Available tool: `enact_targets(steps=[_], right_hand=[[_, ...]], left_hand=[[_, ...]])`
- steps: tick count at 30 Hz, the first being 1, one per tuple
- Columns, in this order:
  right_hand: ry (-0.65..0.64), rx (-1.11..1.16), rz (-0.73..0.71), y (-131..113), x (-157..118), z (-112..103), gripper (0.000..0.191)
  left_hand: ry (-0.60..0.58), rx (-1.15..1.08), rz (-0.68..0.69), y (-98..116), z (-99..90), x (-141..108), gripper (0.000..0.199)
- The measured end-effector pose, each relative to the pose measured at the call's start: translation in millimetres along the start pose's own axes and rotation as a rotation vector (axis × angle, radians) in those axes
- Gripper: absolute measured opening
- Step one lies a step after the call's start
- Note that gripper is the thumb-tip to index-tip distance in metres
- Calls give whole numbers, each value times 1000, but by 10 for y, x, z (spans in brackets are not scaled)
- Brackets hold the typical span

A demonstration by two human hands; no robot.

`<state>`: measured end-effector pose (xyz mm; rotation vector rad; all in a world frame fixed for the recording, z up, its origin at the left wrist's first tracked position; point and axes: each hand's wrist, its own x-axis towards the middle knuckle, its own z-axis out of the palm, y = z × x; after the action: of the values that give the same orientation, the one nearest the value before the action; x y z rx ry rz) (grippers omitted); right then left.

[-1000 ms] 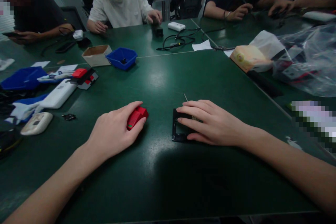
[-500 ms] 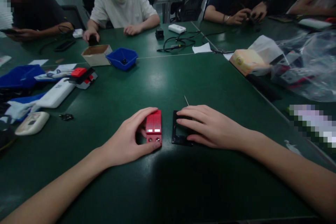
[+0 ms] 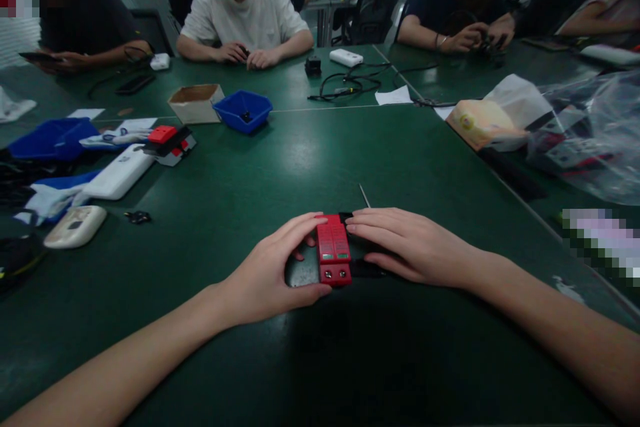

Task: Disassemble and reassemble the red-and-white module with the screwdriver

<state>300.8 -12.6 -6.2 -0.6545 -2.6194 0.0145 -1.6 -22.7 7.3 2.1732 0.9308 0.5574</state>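
My left hand point(image 3: 273, 265) spans the red module point(image 3: 333, 247), with the thumb at its near end and the fingertips at its far end. The module is a red block in two halves, with two small windows and two screws at the near end. My right hand point(image 3: 413, 240) lies palm down with its fingers curved over a black frame point(image 3: 366, 269), gripping it against the table. The red module now lies at the frame's left side and hides part of it; I cannot tell whether it sits on or in it. Beyond my right fingers a thin metal rod point(image 3: 365, 195) sticks out.
A blue bin point(image 3: 243, 111) and a cardboard box point(image 3: 196, 105) stand ahead. To the left are a white case point(image 3: 120, 172), a red-and-black part point(image 3: 169, 141) and a small black piece point(image 3: 137, 217). Plastic bags point(image 3: 595, 140) lie right. Co-workers sit across the table.
My left hand has moved right with the red module, closing the gap to the black frame. My right hand stays about where it was on the frame. The view has shifted slightly.
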Motion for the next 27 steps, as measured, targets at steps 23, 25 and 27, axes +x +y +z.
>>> enact_targets(steps=[23, 25, 27], right_hand=[[33, 44, -48, 18, 33, 63, 35], [41, 55, -43, 14, 32, 66, 34], [52, 79, -28, 2, 30, 74, 33]], left_hand=[[-25, 164, 21, -72, 54, 40, 82], [-16, 172, 34, -91, 67, 48, 83], [4, 175, 51, -117, 90, 52, 82]])
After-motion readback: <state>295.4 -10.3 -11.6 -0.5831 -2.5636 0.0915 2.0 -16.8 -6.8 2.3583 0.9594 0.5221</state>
